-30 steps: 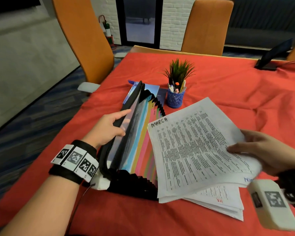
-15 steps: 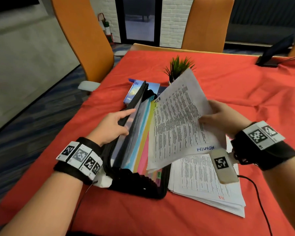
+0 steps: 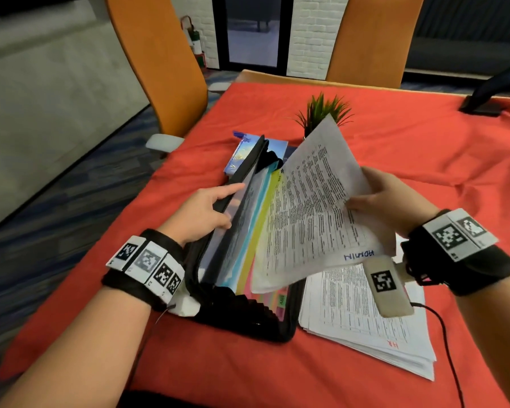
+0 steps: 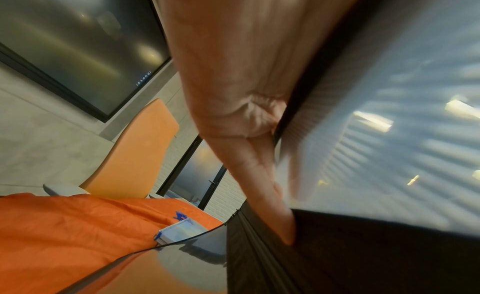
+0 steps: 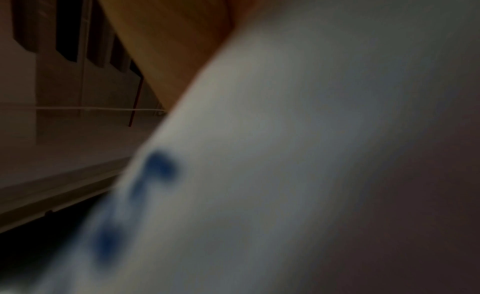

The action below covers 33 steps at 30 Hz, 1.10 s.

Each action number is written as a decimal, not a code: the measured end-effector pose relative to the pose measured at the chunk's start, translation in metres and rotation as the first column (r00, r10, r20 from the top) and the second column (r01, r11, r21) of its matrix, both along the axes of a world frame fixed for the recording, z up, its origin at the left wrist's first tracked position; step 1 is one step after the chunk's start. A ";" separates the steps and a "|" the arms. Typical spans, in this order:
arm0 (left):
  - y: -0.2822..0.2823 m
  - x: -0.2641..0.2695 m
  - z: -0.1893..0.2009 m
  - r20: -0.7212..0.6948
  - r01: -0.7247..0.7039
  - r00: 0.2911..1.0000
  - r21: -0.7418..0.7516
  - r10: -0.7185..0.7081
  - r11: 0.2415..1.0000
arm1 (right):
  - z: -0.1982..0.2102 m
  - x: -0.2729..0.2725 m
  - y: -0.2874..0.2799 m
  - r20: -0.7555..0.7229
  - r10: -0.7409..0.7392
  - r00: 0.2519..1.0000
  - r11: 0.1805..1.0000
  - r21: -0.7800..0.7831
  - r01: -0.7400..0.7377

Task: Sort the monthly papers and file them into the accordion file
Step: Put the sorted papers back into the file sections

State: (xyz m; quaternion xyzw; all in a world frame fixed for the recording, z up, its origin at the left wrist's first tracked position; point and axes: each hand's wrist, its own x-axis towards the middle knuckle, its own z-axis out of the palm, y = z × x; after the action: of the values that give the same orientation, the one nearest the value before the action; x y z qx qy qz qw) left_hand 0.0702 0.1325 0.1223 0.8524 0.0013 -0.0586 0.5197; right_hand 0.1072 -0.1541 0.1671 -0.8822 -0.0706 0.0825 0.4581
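Room inventory, as seen from the head camera.
- Table draped in red-orange cloth (image 3: 409, 148), centre.
- Orange upholstered chair (image 3: 159, 69) at 11 o'clock.
- Second orange chair (image 3: 371, 39) at 1 o'clock.
- White-painted brick wall (image 3: 309, 33) at 12 o'clock, split by a dark-framed glass door (image 3: 252, 30).
- Red fire extinguisher (image 3: 196, 45) just left of the door.
- Grey concrete wall (image 3: 42, 83) at 10 o'clock, carrying a large dark wall screen (image 4: 78, 48).
- Blue-grey patterned carpet (image 3: 56, 219) at 9 o'clock.
- Dark sofa (image 3: 460, 54) at 2 o'clock.
- Lighting dim.

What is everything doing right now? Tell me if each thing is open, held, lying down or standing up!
Black accordion file with coloured dividers, open and fanned out.
White printed sheet, lifted and tilted over the dividers.
Stack of white printed papers, lying flat beside the file.
Left hand, holds the file's front flap back.
Right hand, pinches the sheet's edge.
Green potted plant, upright, partly hidden.
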 end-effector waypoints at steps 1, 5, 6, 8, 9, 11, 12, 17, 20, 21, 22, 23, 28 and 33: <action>0.001 0.000 0.001 0.001 0.006 1.000 0.003 -0.006 1.000 | -0.001 -0.001 0.000 0.007 0.011 1.000 1.000 -0.016 -0.011; 0.006 0.000 0.003 0.002 0.026 1.000 0.009 -0.026 1.000 | -0.004 -0.003 -0.003 0.003 0.013 1.000 1.000 -0.007 -0.013; 0.006 0.000 0.003 -0.004 0.029 1.000 0.004 -0.029 1.000 | -0.003 -0.003 -0.004 -0.001 0.015 1.000 1.000 -0.009 -0.015; 0.006 0.000 0.004 -0.010 0.032 0.999 -0.003 -0.032 0.999 | -0.002 0.001 -0.003 0.004 0.022 1.000 1.000 -0.019 -0.022; 0.006 0.001 0.004 -0.011 0.032 0.999 -0.001 -0.032 0.999 | -0.002 0.002 -0.002 0.011 0.018 1.000 0.999 -0.032 -0.017; 0.004 0.002 0.005 0.004 0.032 0.999 0.030 -0.032 0.999 | -0.008 0.003 0.009 0.045 -0.007 0.999 0.995 -0.098 0.011; 0.002 0.003 0.005 0.020 0.031 0.999 0.055 -0.032 0.998 | -0.014 0.000 0.017 0.072 -0.019 0.997 0.990 -0.140 0.029; -0.008 0.004 -0.001 0.041 0.008 0.999 0.048 -0.010 0.999 | -0.071 -0.026 0.075 0.014 -0.050 0.999 0.990 -0.133 0.052; -0.008 0.003 -0.002 0.056 0.003 0.998 0.051 -0.006 0.999 | -0.093 -0.033 0.088 -0.138 -0.083 0.987 0.997 -0.004 0.083; -0.007 0.002 0.000 0.060 -0.007 0.998 0.050 0.004 0.999 | -0.096 -0.033 0.086 -0.152 -0.098 0.983 0.994 0.023 0.103; -0.006 0.001 0.001 0.064 -0.019 0.998 0.047 0.016 0.999 | -0.099 -0.032 0.082 -0.137 -0.104 0.985 0.993 0.035 0.110; -0.005 0.001 0.002 0.071 -0.027 0.997 0.045 0.024 0.999 | -0.100 -0.032 0.079 -0.098 -0.099 0.990 0.994 0.030 0.102; -0.011 -0.001 -0.001 0.077 -0.019 0.997 0.037 0.016 0.999 | -0.109 -0.032 0.093 -0.033 -0.004 0.999 0.997 -0.081 0.002; -0.012 0.000 -0.002 0.089 -0.022 0.996 0.017 0.020 1.000 | -0.115 -0.031 0.092 -0.052 0.076 0.996 0.996 -0.041 -0.078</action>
State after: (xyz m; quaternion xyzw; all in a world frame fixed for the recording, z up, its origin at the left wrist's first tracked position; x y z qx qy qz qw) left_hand 0.0704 0.1207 0.1205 0.8586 -0.0124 -0.0151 0.5123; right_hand 0.0764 -0.0621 0.0520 -0.8860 -0.0910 0.1240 0.4374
